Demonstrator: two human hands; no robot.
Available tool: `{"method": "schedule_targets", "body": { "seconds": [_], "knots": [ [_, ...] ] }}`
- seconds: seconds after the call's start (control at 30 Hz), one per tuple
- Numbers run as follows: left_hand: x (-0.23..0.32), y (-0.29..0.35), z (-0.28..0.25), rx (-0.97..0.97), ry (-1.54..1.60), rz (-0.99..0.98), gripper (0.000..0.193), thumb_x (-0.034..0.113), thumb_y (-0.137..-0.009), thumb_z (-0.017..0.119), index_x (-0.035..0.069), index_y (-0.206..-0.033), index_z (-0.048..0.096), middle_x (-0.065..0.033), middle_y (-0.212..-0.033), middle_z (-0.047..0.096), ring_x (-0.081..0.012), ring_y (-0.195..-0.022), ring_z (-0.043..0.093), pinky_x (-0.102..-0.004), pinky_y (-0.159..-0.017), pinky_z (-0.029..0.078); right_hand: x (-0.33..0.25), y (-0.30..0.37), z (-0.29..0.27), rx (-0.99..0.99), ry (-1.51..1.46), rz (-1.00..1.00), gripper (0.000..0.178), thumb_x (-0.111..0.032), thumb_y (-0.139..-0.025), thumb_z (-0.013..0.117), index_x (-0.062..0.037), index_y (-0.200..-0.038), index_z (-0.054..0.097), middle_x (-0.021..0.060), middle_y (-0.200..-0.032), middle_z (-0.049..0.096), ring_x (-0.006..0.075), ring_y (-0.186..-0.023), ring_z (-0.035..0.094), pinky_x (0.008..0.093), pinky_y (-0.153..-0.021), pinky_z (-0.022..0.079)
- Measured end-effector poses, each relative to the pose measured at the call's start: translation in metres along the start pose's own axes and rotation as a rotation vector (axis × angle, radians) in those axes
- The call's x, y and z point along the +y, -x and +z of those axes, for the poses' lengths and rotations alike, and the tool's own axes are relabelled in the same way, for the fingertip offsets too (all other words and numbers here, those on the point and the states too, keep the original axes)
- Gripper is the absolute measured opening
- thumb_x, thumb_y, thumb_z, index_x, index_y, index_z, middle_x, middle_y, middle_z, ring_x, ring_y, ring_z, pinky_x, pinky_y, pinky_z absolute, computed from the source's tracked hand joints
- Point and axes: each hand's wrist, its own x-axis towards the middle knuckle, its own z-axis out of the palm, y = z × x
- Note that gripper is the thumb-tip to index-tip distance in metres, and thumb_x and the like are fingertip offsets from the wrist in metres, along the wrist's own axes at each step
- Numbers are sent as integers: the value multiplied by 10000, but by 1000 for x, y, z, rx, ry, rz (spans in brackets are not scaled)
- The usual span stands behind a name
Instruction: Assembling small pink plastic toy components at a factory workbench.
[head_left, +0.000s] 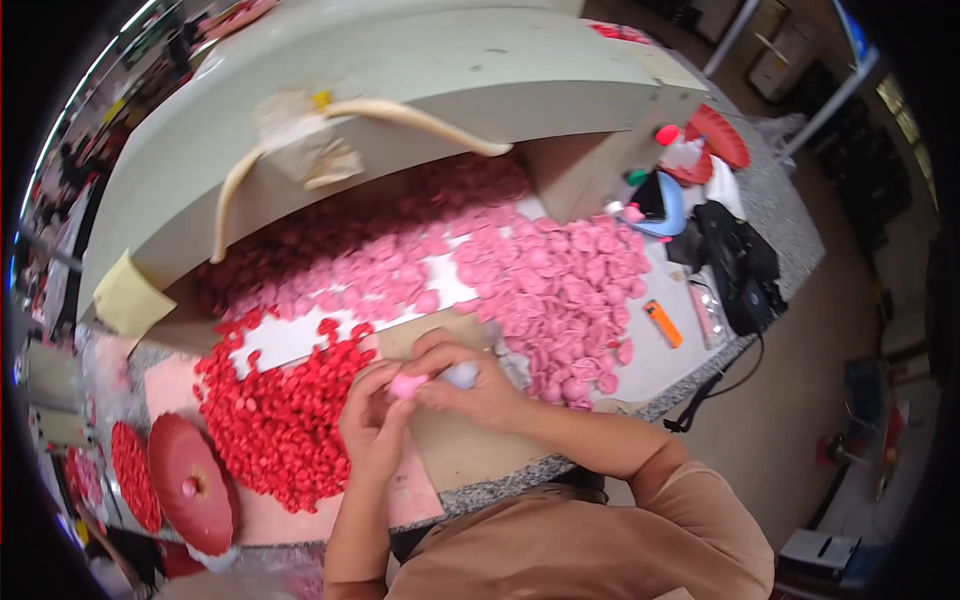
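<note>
Beside the red pile [275,425], left hand [372,422] pinching, right hand [490,398] gripping something whitish [462,375], we're seemingly working a pink piece [406,385], next needing steadiness.

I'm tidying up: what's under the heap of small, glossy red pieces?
A flat pale-pink sheet shows along the lower edge of the red heap, a flat white surface along its upper edge; beneath its middle, all is covered.

The pink pieces [560,290] look matt, the red pieces [285,430] glossy plastic, the countertop [785,225] stone-like.

A short-sleeved brown shirt [590,550] above bare hands [373,420] is worn.
</note>
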Motion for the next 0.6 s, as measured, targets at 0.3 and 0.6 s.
{"method": "schedule_targets", "body": {
  "seconds": [0.3,0.6],
  "knots": [
    [4,-2,-5,26,35,-44,369,-46,-761,645,-14,-1114,545,-116,-1152,505,-205,-1059,527,-315,-896,464,5,-3,-3,-14,-99,69,211,29,-791,614,-18,-984,543,66,-1070,457,129,-812,551,236,-630,480],
    [2,-1,-4,5,-112,117,331,10,-779,653,-8,-1094,555,-134,-1103,537,-210,-1011,547,-304,-843,482,7,2,2,7,-192,120,147,0,-813,604,-26,-950,557,87,-1075,453,123,-770,545,237,-612,475]
  ]
}}
